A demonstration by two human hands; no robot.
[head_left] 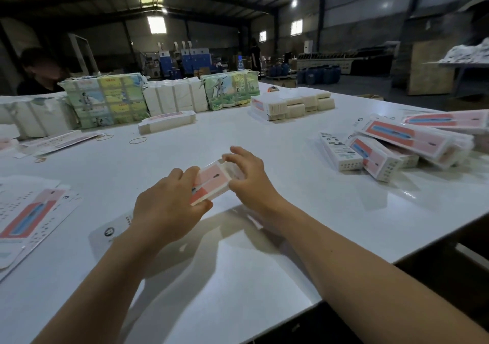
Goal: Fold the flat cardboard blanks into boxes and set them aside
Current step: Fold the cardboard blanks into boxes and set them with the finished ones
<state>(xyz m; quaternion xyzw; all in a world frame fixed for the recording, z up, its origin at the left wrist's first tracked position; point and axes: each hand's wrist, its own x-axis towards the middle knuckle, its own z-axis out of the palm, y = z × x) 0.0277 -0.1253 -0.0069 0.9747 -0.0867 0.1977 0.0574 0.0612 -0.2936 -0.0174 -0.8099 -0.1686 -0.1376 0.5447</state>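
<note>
A pink-and-white cardboard box (211, 182) is held just above the white table (291, 211), near its middle. My left hand (169, 203) grips the box's near end, fingers over the top and thumb under its corner. My right hand (248, 174) pinches the far end, where a white flap stands partly folded. Flat printed blanks (31, 219) lie at my left. A pile of folded boxes (397, 145) lies at the right side of the table.
Strapped bundles of blanks (105, 100) line the far edge, with a low stack (291, 103) and another stack (166, 121) in front. Rubber bands (137, 140) lie loose. A person (39, 74) sits at the far left. The table edge runs diagonally at lower right.
</note>
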